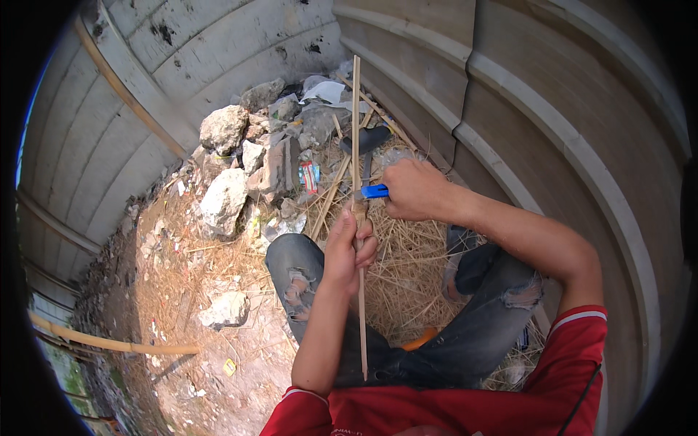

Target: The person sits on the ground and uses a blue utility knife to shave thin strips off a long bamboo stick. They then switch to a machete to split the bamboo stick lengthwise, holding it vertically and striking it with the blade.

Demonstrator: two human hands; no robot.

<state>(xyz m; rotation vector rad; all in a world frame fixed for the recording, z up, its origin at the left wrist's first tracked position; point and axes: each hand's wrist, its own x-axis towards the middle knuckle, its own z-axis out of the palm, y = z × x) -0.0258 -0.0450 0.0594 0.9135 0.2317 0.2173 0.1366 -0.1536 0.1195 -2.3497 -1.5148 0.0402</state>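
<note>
Bare dirt ground [182, 269], dusty and littered. Covered on the right side with a thick mat of dry straw [407, 269]. Heaped at the back with pale rocks [222, 128], mixed in with crumpled plastic trash [323, 90] and a small colourful wrapper [309, 174]. One more lone rock [227, 309] lying nearer, out on the open dirt. A long bamboo pole [109, 340] stretched across the lower left. Thin bamboo slivers [331, 192] scattered over the straw by the rock pile.
</note>
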